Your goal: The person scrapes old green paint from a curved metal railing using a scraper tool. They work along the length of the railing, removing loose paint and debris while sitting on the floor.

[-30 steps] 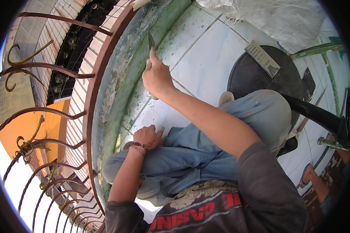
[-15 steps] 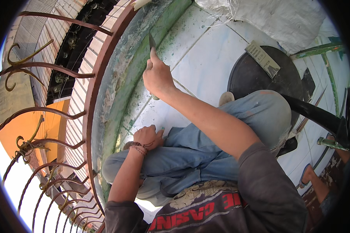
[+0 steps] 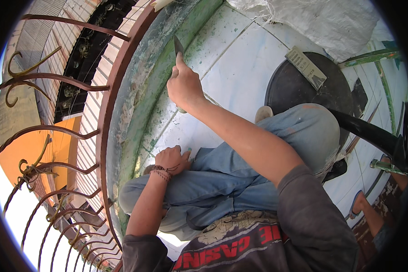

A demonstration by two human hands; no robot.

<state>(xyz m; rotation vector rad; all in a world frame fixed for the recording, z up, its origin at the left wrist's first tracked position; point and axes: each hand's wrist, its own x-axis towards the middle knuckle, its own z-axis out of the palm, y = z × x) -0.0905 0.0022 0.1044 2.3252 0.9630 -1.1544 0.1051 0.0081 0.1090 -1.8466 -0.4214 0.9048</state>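
Note:
My right hand (image 3: 185,86) is wrapped around the handle of a knife (image 3: 179,45), index finger stretched along toward the blade. The dark, pointed blade lies against the green-painted base (image 3: 165,75) of a curved low wall, where the paint is worn and patchy. A bit of the handle's end shows below my fist. My left hand (image 3: 169,159), with a braided bracelet at its wrist, rests by my bent leg in jeans. Its fingers curl downward out of sight, thumb pointing aside; whatever they may hold is hidden.
Green paint flakes dot the white floor tiles (image 3: 235,68). A black round seat (image 3: 283,86) bears a printed card-like packet (image 3: 306,68). A white woven sack (image 3: 326,22) lies at top right. Metal railing bars (image 3: 84,84) rise along the left. Another person's foot (image 3: 357,204) shows at right.
My right hand and the knife have shifted only slightly along the wall's base, with the blade turned a little. My left hand stays where it was.

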